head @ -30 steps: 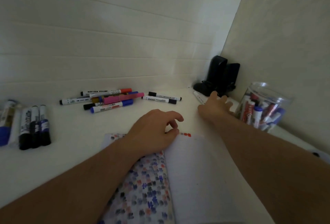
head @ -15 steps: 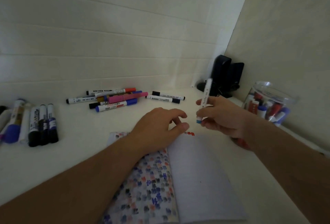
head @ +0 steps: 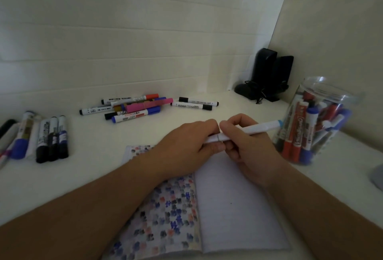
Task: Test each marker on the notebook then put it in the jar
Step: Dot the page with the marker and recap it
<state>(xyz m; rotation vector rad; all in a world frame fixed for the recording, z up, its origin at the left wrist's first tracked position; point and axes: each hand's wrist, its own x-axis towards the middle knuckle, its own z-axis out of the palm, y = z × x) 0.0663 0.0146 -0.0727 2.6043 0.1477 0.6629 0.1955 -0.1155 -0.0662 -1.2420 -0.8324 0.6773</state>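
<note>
Illumination is dim and even, with a cool greyish cast; no light source is in view. Shadows are soft and faint. Wide-angle distortion bows the wall (head: 124, 31) lines and stretches the forearms at the lower edge. The jar (head: 315, 123) shows slight blur and small reflections at its rim. Fine detail is grainy.

Left: bare table (head: 89, 176) between marker pile (head: 132, 107) and notebook (head: 238, 208) — passable.
Right: jar (head: 313, 123) blocks — speakers (head: 267, 75) behind.
</note>
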